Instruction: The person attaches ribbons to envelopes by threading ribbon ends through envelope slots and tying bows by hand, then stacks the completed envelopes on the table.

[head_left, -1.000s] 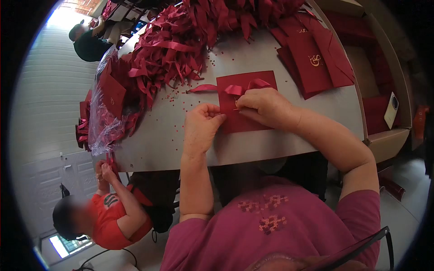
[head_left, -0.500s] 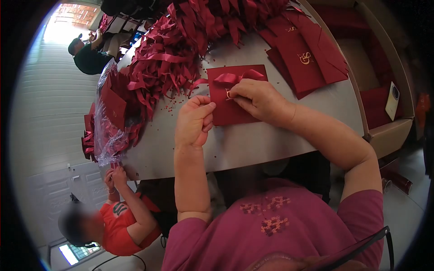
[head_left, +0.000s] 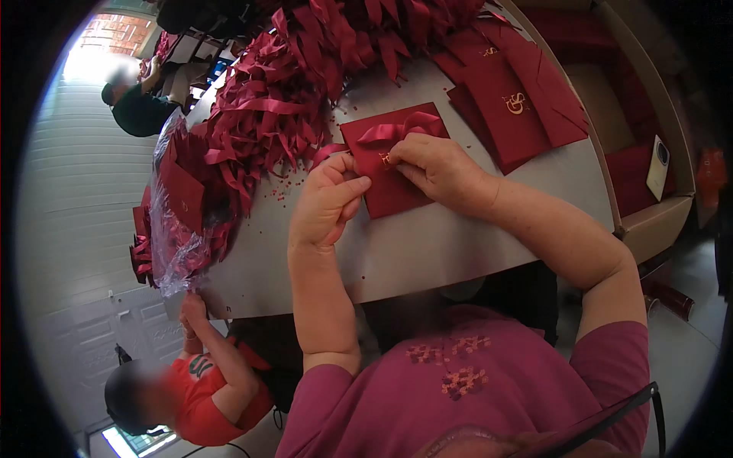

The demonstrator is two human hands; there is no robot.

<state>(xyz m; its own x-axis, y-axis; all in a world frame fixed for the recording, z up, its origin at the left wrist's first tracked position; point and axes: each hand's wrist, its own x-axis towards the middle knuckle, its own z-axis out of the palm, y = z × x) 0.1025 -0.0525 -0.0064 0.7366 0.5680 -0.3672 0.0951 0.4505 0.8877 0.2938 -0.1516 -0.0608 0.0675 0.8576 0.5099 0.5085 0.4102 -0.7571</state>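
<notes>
Although I cannot confirm either hold, my bunched right fingers (head_left: 408, 150) are nearer the looped ribbon (head_left: 382, 133), crosswise just beyond; left fingers (head_left: 334, 169) curl at the red packet (head_left: 397, 195).

Farther down the arms from the left grip (head_left: 328, 195) and the right grip (head_left: 439, 168), a plum-purple top (head_left: 519, 382) covers the torso, its plain cloth softly creased. On the chest, below the right grip, sit three flower-like clusters (head_left: 463, 382) of small pieces in dark wine and orange-pink, the lowest one the brightest. The left sleeve (head_left: 324, 404) and the right sleeve (head_left: 611, 359) are short and plum like the rest, each ending near the elbow, so both forearms are bare up to the grips. Well below the right grip, glasses (head_left: 611, 416) show a dark, slim frame with an angled corner where the side piece (head_left: 658, 416) joins
</notes>
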